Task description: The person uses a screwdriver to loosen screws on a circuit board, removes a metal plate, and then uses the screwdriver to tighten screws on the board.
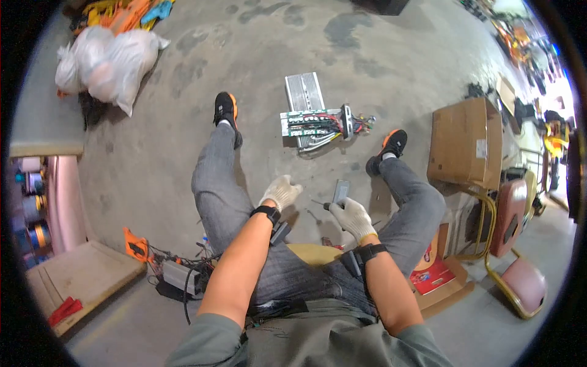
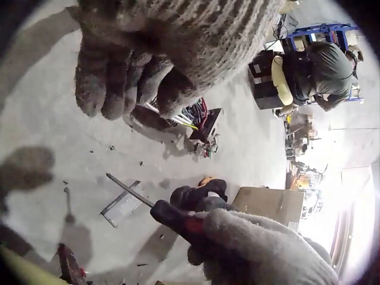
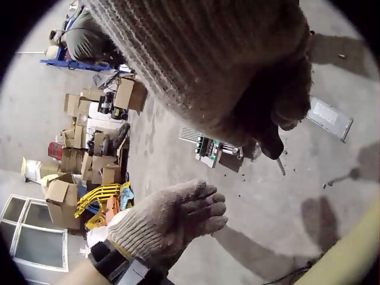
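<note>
My right hand (image 1: 353, 219), in a knitted white work glove, grips a screwdriver (image 2: 175, 219) by its dark handle with a red part. Its thin metal shaft points toward the left hand's side, over the floor. My left hand (image 1: 282, 192), gloved too, hangs above the floor with fingers loosely bent and nothing visible in them. Below the right hand lies a flat grey metal plate (image 1: 341, 191). Beyond both hands, between the feet, sits an opened electronic unit (image 1: 315, 122) with green circuit boards, a ribbed silver metal housing (image 1: 302, 88) and a bundle of coloured wires.
A cardboard box (image 1: 461, 144) stands by the right foot, with metal-framed chairs (image 1: 510, 214) beside it. At my right thigh is an open carton (image 1: 449, 281). A grey box with cables (image 1: 177, 275) lies left. White plastic bags (image 1: 110, 64) sit far left.
</note>
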### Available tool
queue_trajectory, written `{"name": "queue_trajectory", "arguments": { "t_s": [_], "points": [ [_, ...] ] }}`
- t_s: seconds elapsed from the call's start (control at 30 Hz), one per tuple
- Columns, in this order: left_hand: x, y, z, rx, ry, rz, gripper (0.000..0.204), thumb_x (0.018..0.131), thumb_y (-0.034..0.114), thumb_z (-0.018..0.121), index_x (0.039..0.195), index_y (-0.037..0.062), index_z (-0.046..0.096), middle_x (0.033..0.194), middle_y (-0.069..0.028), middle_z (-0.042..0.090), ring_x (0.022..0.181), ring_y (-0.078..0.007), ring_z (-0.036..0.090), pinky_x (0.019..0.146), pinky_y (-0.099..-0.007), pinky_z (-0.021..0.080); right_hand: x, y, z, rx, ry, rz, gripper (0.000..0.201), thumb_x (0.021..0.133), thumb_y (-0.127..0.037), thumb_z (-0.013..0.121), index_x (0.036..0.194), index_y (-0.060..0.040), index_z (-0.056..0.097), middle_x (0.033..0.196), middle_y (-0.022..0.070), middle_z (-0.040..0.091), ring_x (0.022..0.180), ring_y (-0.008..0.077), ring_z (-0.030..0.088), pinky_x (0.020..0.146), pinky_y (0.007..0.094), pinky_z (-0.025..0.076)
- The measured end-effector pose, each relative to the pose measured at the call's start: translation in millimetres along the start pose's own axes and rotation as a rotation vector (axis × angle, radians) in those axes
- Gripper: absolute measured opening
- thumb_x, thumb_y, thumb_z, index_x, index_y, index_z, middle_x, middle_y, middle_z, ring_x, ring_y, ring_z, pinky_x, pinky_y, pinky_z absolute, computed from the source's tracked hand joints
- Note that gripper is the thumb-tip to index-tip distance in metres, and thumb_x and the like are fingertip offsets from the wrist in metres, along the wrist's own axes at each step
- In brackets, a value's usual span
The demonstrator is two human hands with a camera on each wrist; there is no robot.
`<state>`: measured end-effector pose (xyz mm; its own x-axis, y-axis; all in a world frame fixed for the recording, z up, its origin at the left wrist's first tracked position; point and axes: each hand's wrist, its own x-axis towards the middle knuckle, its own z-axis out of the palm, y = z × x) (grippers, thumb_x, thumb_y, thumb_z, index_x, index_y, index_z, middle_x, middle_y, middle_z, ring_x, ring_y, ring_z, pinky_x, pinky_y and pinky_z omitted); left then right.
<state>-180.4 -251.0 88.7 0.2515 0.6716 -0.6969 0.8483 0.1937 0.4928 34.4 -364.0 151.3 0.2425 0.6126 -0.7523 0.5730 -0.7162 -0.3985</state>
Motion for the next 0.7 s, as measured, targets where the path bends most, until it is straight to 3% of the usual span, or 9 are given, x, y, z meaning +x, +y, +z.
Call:
{"name": "queue_trajectory", "arguments": {
  "t_s": [0.1, 0.27, 0.33, 0.47, 0.6, 0.7],
  "points": [
    [7, 17, -6, -0.049, -0.031, 0.015, 0.051, 0.087, 0.039, 0.067, 0.117, -0.0021, 0.067, 0.116, -0.0302, 0.069, 0.111, -0.0449, 0.066, 0.094, -0.0496, 0.052, 4, -10, -5, 0.022, 0.001, 0.026, 0.051, 0.090, -0.047, 0.064, 0.115, -0.0032, 0.072, 0.106, 0.0269, 0.073, 0.107, 0.0420, 0.069, 0.094, 0.0469, 0.053],
    [40, 12, 8, -0.075, -0.059, -0.068, 0.052, 0.087, 0.039, 0.066, 0.119, -0.0019, 0.067, 0.119, -0.0310, 0.068, 0.115, -0.0470, 0.064, 0.098, -0.0498, 0.051, -3, -33, -40, 0.001, 0.024, 0.003, 0.041, 0.090, -0.037, 0.066, 0.115, -0.0041, 0.070, 0.101, 0.0252, 0.073, 0.102, 0.0414, 0.071, 0.090, 0.0457, 0.054],
    [49, 9, 14, -0.096, -0.058, -0.176, 0.051, 0.086, 0.038, 0.067, 0.119, -0.0018, 0.067, 0.121, -0.0310, 0.068, 0.117, -0.0463, 0.064, 0.099, -0.0490, 0.051, -2, -43, -69, -0.125, 0.025, -0.100, 0.037, 0.090, -0.034, 0.066, 0.115, -0.0064, 0.070, 0.099, 0.0236, 0.074, 0.099, 0.0411, 0.071, 0.087, 0.0465, 0.055],
    [65, -1, 19, -0.060, -0.076, -0.207, 0.049, 0.087, 0.034, 0.066, 0.121, -0.0019, 0.068, 0.121, -0.0308, 0.068, 0.117, -0.0444, 0.065, 0.100, -0.0472, 0.051, 14, -44, -121, -0.112, 0.019, -0.399, 0.029, 0.092, -0.026, 0.063, 0.113, -0.0079, 0.072, 0.097, 0.0220, 0.073, 0.095, 0.0386, 0.071, 0.085, 0.0446, 0.056],
    [77, -1, 24, -0.022, -0.103, -0.278, 0.049, 0.087, 0.033, 0.066, 0.121, -0.0015, 0.069, 0.119, -0.0306, 0.069, 0.115, -0.0440, 0.066, 0.099, -0.0467, 0.051, 44, -49, -146, -0.170, 0.050, -0.338, 0.027, 0.090, -0.027, 0.068, 0.107, -0.0067, 0.074, 0.094, 0.0210, 0.074, 0.093, 0.0386, 0.071, 0.084, 0.0445, 0.055],
    [91, -9, 40, -0.031, -0.091, -0.261, 0.047, 0.087, 0.032, 0.066, 0.119, -0.0020, 0.070, 0.116, -0.0299, 0.070, 0.114, -0.0437, 0.067, 0.098, -0.0463, 0.052, 57, -49, -151, -0.236, 0.106, -0.408, 0.028, 0.090, -0.028, 0.068, 0.109, -0.0075, 0.072, 0.094, 0.0197, 0.072, 0.092, 0.0386, 0.070, 0.082, 0.0459, 0.054]
  ]
}}
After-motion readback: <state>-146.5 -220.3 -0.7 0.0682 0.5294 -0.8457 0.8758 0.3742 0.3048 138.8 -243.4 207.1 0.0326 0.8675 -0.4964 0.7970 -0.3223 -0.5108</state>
